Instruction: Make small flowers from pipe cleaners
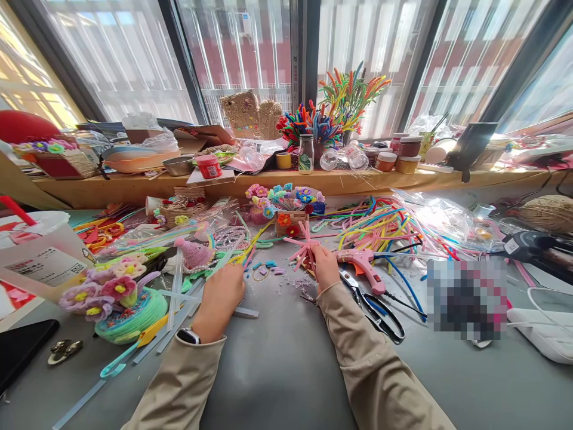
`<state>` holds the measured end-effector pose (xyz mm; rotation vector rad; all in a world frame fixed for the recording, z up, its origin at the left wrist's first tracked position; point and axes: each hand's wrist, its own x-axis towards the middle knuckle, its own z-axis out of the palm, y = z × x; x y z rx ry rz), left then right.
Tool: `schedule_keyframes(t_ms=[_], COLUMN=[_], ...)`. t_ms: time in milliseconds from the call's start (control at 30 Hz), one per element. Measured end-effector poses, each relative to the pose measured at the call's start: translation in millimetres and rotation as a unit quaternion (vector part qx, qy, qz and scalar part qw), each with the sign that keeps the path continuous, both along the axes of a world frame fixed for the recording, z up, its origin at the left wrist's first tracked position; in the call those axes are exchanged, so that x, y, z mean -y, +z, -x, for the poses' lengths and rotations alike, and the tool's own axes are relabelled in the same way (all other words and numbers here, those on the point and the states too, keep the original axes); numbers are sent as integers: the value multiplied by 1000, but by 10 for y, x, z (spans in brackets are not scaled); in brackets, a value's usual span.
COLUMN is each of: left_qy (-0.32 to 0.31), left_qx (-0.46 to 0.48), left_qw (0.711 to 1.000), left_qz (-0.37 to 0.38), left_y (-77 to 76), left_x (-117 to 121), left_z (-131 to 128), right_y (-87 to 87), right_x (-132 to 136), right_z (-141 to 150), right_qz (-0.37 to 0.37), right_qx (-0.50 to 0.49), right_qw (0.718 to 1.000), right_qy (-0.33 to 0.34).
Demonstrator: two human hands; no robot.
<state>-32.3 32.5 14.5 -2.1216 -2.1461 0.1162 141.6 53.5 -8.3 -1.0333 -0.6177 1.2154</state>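
My right hand (326, 266) is closed on a bunch of pink pipe cleaners (305, 246) whose ends fan out like a star. My left hand (221, 298) is curled into a fist by some yellow and pink stems (250, 248); the fingers face away, so I cannot make out what is in them. Between the hands lie short blue and lilac bits (271, 266) and scattered small crumbs. Beside my right hand rest a pink glue gun (363, 263) and black-handled scissors (380, 313). Clear glue sticks (179, 322) lie under and left of my left hand.
At left stand a green woven base with fuzzy flowers (129, 316), a drink cup (40, 251) and a black phone (27, 352). Loose coloured pipe cleaners (380, 224) pile up behind the glue gun. Jars (407, 158) and a glass bottle (306, 154) line the sill.
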Motion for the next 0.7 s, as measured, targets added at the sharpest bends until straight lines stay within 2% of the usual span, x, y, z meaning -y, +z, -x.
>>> schedule_keyframes(t_ms=[133,233,367,400,467,700], left_qy=[-2,0,-58,-77,-117,-149], left_qx=[12,56,217,237,262,206], left_qw=[1000,996,971,963,954,967], left_qz=[-21,-63,-87,-102,-85,-9], left_y=[-2,-27,-75,-84,-93,-107], left_x=[-1,-54,-191,-226,-284,-356], left_z=[34,65,57,45,21,34], right_y=[9,12,0,-6,-16,-30], right_x=[0,0,-4,-6,-9,1], right_z=[0,2,2,2,3,10], right_qz=[0,1,2,2,3,4], right_qx=[1,7,5,4,3,5], right_qw=[1000,1000,1000,1000,1000,1000], right_qy=[-3,-4,1,2,2,11])
